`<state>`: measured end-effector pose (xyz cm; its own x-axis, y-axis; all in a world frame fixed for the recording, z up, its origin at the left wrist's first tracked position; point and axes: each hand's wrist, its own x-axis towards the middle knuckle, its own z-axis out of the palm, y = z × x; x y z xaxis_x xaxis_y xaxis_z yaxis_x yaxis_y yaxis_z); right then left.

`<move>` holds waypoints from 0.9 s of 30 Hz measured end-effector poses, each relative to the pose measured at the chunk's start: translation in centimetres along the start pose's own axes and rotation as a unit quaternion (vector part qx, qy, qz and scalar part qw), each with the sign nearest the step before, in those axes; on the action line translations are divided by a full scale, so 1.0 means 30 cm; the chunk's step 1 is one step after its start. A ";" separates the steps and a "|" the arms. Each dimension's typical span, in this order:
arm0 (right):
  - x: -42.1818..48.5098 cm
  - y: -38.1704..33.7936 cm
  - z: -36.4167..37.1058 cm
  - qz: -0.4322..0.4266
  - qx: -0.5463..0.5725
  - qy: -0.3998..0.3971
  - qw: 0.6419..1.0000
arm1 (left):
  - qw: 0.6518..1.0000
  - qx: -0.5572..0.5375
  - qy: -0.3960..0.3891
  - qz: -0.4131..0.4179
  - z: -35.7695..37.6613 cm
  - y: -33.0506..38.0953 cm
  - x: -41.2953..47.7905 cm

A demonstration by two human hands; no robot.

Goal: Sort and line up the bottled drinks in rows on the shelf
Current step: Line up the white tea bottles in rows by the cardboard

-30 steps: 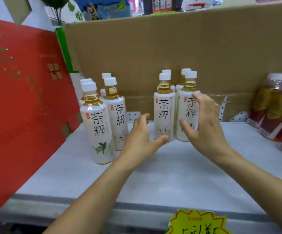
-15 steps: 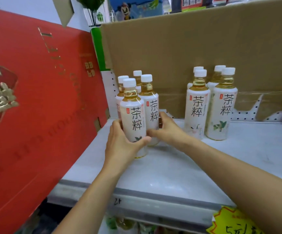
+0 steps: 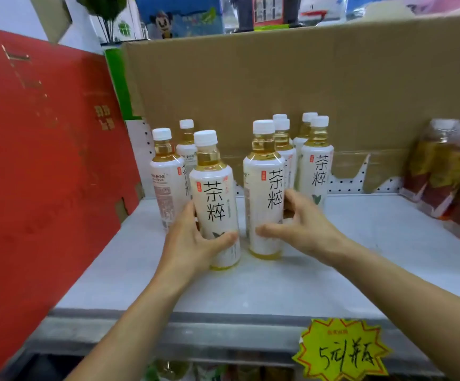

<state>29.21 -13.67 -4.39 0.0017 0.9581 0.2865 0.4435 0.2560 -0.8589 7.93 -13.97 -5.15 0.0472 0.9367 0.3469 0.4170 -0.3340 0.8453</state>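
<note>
On the shelf (image 3: 278, 284) two bottles stand at the front, side by side and just apart: the left tea bottle (image 3: 215, 193) in the left hand (image 3: 193, 243), the right tea bottle (image 3: 264, 188) in the right hand (image 3: 303, 229). Behind each one stand more tea bottles (image 3: 316, 160), in two groups. A cardboard sheet (image 3: 278, 92) stands behind them all. A large flat box (image 3: 44, 174) is at the left, wrapped bottles (image 3: 449, 174) are at the far right, and a price tag (image 3: 341, 350) sits on the shelf's front edge.

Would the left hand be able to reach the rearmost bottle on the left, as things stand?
Probably not directly. The left hand grips the front bottle, which stands in front of the rearmost bottle, and a back-facing bottle crowds its left side. Reaching over from above looks possible after letting go.
</note>
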 end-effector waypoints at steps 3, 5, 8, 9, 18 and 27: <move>-0.046 0.040 -0.117 0.006 -0.023 0.039 0.999 | 0.998 -0.025 -0.050 0.013 0.101 0.057 0.022; -0.069 0.063 -0.177 0.011 -0.039 0.062 0.997 | 0.997 -0.028 -0.068 0.023 0.165 0.078 0.041; -0.085 0.099 -0.234 0.021 -0.038 0.088 0.995 | 0.995 -0.030 -0.096 0.023 0.230 0.091 0.068; -0.086 0.110 -0.245 0.023 -0.039 0.093 0.995 | 0.994 -0.032 -0.103 0.023 0.242 0.093 0.076; -0.069 0.156 -0.263 0.047 -0.037 0.089 0.994 | 0.992 -0.035 -0.113 0.031 0.301 0.103 0.119; -0.119 0.097 -0.226 -0.054 -0.105 0.228 0.967 | 0.995 0.057 -0.019 0.075 0.252 0.081 0.084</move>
<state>36.56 -17.20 -5.04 0.3186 0.7591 0.5676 0.6354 0.2733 -0.7222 15.92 -11.62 -5.29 0.1504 0.8812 0.4482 0.5022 -0.4586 0.7331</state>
